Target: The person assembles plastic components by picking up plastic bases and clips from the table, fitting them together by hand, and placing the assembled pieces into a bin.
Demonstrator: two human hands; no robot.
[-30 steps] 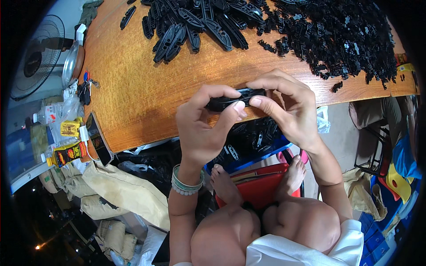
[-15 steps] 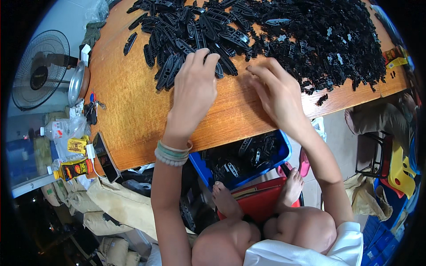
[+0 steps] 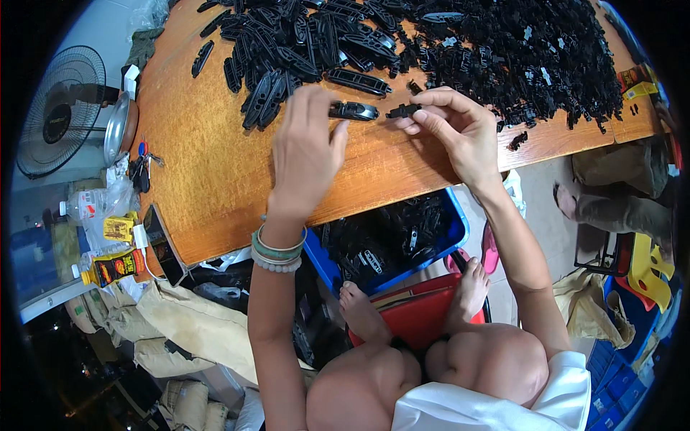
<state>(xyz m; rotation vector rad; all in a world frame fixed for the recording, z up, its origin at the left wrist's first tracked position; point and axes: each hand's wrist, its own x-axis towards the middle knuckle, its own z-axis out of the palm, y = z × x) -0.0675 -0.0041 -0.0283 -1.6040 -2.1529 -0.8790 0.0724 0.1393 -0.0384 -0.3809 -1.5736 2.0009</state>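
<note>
My left hand (image 3: 307,147) grips a long black plastic housing (image 3: 356,110) with a glossy rounded end, held level above the wooden table near its front edge. Facing it, my right hand (image 3: 460,129) pinches a small black clip-like part (image 3: 402,111) between thumb and fingers. A short gap separates the two pieces. Just beyond my hands lies a heap of long black housings (image 3: 277,61). To its right spreads a wide pile of small black parts (image 3: 525,65), with a few grey bits among them.
Under the table edge sits a blue bin (image 3: 460,233) of black pieces. Keys (image 3: 144,167) and a phone (image 3: 165,248) lie along the left edge, beside bottles and a fan (image 3: 61,111). A red stool (image 3: 417,309) is below my knees. Another person's leg (image 3: 618,215) shows at right.
My left hand has drawn a long housing from the heap toward me. My right hand, which reached by the small-parts pile, now holds a small black part up to the housing's end.
</note>
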